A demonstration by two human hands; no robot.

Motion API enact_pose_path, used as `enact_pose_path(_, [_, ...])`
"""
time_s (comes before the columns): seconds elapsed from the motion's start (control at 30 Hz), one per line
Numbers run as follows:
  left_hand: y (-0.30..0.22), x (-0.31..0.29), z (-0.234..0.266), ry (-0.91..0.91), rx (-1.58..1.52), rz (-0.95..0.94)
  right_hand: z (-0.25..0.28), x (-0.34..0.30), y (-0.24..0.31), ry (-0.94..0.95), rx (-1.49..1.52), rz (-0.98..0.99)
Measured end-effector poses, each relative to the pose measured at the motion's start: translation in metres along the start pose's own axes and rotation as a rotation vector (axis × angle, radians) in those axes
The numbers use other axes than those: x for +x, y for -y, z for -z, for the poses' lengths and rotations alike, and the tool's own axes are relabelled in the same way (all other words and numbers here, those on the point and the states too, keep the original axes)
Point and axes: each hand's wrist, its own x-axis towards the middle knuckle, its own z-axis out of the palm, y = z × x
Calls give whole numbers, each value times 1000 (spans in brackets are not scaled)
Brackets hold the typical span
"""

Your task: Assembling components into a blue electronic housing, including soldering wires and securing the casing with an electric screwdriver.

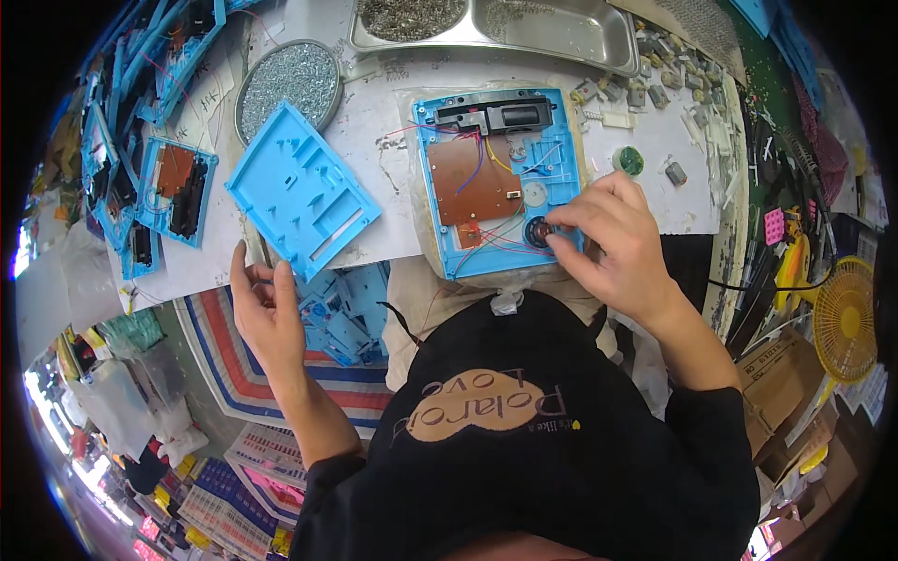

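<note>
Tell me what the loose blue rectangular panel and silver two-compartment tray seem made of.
Loose blue rectangular panel: probably molded plastic, satin, given its integral posts and ribs. Silver two-compartment tray: likely polished metal, perhaps stainless steel, judging by its bright reflections.

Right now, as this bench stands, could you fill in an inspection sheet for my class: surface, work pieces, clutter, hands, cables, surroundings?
Surface: white-topped table, marked in places.
Work pieces: open blue casing with brown circuit board; blue panel to its left.
Clutter: round dish of small metal pieces, metal tray, scattered grey parts.
Hands: right hand pinches the edge of a dark round part; left hand is at the panel's lower corner, contact unclear.
Cables: thin coloured wires inside the casing.
Surroundings: striped bag below, yellow round grille at right.
</note>
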Motion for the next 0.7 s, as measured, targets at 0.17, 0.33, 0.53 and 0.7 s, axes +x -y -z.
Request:
enact_pose_path(0.17, [-13,-9,-3,1,-19,-107,-6,3,0,32,-56,78])
enact_pose_path(0.33, [-37,-19,-18,120,-61,-233,-8,0,1,16,-85,98])
enact_pose_path(0.53, [-74,-33,-51,418,-125,-488,14,-5,-19,-61,126,50])
enact_pose_path(0.7, [-86,-29,-67,462,-169,-540,57,-3,-79,-276,-189,-141])
